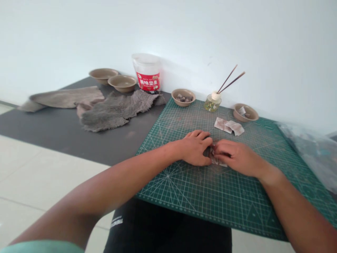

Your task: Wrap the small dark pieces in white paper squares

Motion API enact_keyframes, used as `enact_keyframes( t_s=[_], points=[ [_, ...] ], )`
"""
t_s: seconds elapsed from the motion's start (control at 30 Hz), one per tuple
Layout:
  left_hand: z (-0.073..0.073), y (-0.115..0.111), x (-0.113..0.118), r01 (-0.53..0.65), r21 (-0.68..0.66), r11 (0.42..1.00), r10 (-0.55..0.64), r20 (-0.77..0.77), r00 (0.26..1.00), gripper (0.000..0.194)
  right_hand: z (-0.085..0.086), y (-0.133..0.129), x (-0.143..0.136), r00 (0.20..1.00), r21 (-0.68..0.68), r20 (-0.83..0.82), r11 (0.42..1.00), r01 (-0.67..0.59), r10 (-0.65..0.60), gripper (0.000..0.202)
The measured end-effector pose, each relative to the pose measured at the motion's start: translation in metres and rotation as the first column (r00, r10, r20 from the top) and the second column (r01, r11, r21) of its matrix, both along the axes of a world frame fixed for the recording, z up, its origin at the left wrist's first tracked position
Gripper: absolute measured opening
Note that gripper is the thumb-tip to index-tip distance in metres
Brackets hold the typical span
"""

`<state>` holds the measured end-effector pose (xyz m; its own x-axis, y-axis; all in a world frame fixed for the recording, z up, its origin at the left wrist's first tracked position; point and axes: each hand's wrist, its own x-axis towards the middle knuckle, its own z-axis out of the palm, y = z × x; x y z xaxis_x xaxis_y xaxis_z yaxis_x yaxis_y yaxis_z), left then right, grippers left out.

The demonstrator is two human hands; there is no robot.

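On the green cutting mat (184, 189), a small whitish-brown piece of paper or cloth (219, 162) lies partly under my fingers. My left hand (197, 147) rests at its left edge, thumb and fingers curved around a gap, with the fingers spread. My right hand (237, 156) has its fingers pinched together on the piece; whatever sits between the fingertips is too small to make out. Behind the hands lie two similar stained pieces (223, 125), overlapping each other.
At the back stand a bowl of brown lumps (183, 97), a glass bottle with sticks (212, 102) and a bowl with scraps (245, 112). Grey cloths (113, 110), two bowls (122, 83) and a plastic tub (147, 73) are left. Clear plastic (313, 151) lies right.
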<state>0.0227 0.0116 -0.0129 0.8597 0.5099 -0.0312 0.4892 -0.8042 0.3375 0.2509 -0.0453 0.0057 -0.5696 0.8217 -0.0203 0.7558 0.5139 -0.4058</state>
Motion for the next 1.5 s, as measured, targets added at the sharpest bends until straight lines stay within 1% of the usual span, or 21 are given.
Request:
enact_keyframes(
  t_s=[0.07,0.1,0.2,0.23,0.37,0.43,0.5,0.53,0.63,0.7,0.73,0.8,0.87,0.93,1.0,1.1,1.13,1.2,1.27,1.33,1.5],
  points=[
    [-0.001,0.000,0.000,-0.007,0.011,1.000,0.007,0.003,1.000,0.055,0.000,0.001,0.002,0.997,0.057,0.030,0.996,0.076,-0.077,0.013],
    [-0.001,0.000,0.000,-0.006,0.014,1.000,0.006,0.005,1.000,0.055,0.001,0.002,0.003,0.996,0.038,0.045,0.996,0.076,-0.078,0.012],
    [-0.002,0.001,0.001,0.005,0.004,1.000,-0.005,0.008,1.000,0.056,0.001,0.001,0.002,1.000,-0.090,0.022,0.996,-0.021,0.023,0.015],
    [-0.002,0.001,0.001,0.009,-0.001,1.000,-0.009,0.008,1.000,0.057,0.001,0.001,0.002,1.000,-0.089,0.003,0.996,-0.027,0.027,0.016],
    [-0.001,0.001,0.001,-0.012,-0.012,1.000,0.012,0.001,1.000,0.058,0.004,0.001,0.004,0.993,0.056,0.048,0.993,0.108,-0.111,0.014],
    [-0.001,0.001,0.001,-0.019,-0.011,1.000,0.019,-0.006,1.000,0.058,0.007,-0.001,0.006,0.993,-0.017,0.097,0.997,0.069,-0.067,0.014],
    [-0.001,0.001,0.001,-0.007,-0.007,1.000,0.007,-0.007,1.000,0.057,0.009,-0.003,0.004,0.996,-0.130,0.079,0.991,-0.017,0.027,0.017],
    [-0.002,0.000,0.001,-0.001,-0.004,1.000,0.001,-0.006,1.000,0.058,0.008,-0.003,0.002,0.997,-0.148,0.054,0.988,-0.038,0.046,0.018],
    [-0.004,0.000,0.002,-0.012,0.009,1.000,0.012,-0.002,1.000,0.061,0.003,0.001,-0.002,0.999,-0.011,0.007,0.999,0.049,-0.049,0.016],
    [-0.005,0.000,0.003,-0.028,0.012,1.000,0.028,0.000,1.000,0.062,0.003,0.004,0.001,0.993,0.041,0.037,0.993,0.108,-0.109,0.014],
    [-0.005,0.000,0.003,-0.029,0.010,1.000,0.029,0.000,1.000,0.062,0.005,0.004,0.002,0.993,0.021,0.057,0.994,0.105,-0.106,0.013],
    [-0.004,0.000,0.002,-0.015,0.005,1.000,0.015,0.001,1.000,0.059,0.009,0.001,0.004,0.998,-0.104,0.061,0.994,0.022,-0.016,0.014],
    [-0.003,0.000,0.001,0.000,0.007,1.000,0.000,0.009,1.000,0.058,0.013,-0.004,0.002,0.999,-0.214,-0.019,0.976,-0.044,0.041,0.016],
    [-0.003,0.000,-0.001,0.006,0.021,1.000,-0.007,0.029,1.000,0.056,0.012,-0.008,-0.002,0.982,-0.242,-0.186,0.970,-0.014,-0.032,0.013],
    [-0.003,0.001,-0.002,0.015,0.043,0.999,-0.018,0.070,0.997,0.054,0.007,-0.010,-0.007,0.882,-0.248,-0.434,0.966,0.078,-0.182,0.008],
    [-0.001,0.001,-0.001,0.035,0.072,0.997,-0.048,0.191,0.980,0.050,-0.002,-0.009,-0.012,0.566,-0.311,-0.766,0.946,0.090,-0.306,0.017],
    [0.001,0.001,0.000,0.046,0.078,0.996,-0.064,0.251,0.966,0.046,-0.004,-0.009,-0.015,0.469,-0.327,-0.824,0.943,0.064,-0.318,0.021],
    [0.005,0.000,0.003,0.055,0.088,0.995,-0.085,0.387,0.918,0.035,-0.006,-0.009,-0.020,0.339,-0.357,-0.876,0.934,0.022,-0.343,0.024],
    [0.010,-0.004,0.006,0.032,0.092,0.995,-0.075,0.517,0.853,0.028,-0.005,-0.010,-0.027,0.264,-0.386,-0.890,0.922,-0.007,-0.371,0.023],
    [0.012,-0.008,0.007,-0.018,0.094,0.995,-0.043,0.614,0.788,0.030,-0.005,-0.012,-0.032,0.199,-0.401,-0.901,0.915,-0.043,-0.385,0.021],
    [0.012,-0.017,0.008,-0.073,0.067,0.995,0.002,0.724,0.689,0.035,-0.004,-0.015,-0.034,0.085,-0.400,-0.916,0.908,-0.126,-0.392,0.021]
  ],
)
